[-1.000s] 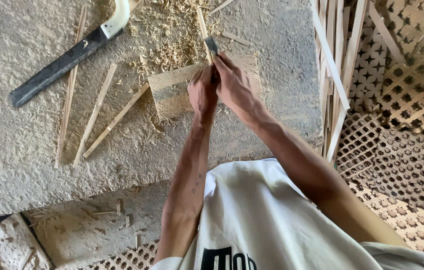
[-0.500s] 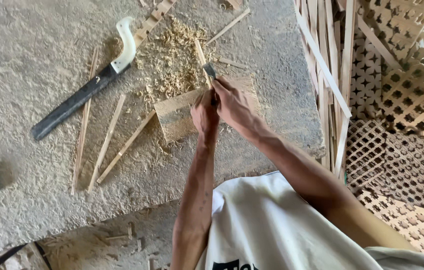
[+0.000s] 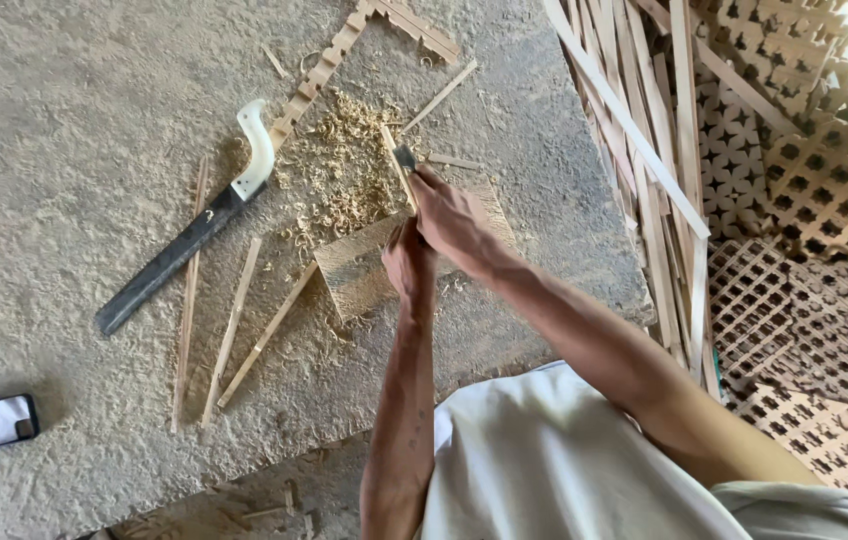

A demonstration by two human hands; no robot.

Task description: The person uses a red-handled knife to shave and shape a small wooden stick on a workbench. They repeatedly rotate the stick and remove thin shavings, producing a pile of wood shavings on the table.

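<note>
Head view — both hands [image 3: 434, 235] work a knife [image 3: 405, 158] on a bamboo strip [image 3: 394, 160].

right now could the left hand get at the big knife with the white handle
Probably yes. The big knife lies bare on the concrete to the left of the left hand, only shavings and thin slats between, though that hand is busy gripping the wooden strip.

I look down on a woodworking shop: wood shavings [image 3: 339, 180], cut strips [image 3: 231, 330], a big knife [image 3: 184, 235] and lattice panels [image 3: 804, 300].
</note>
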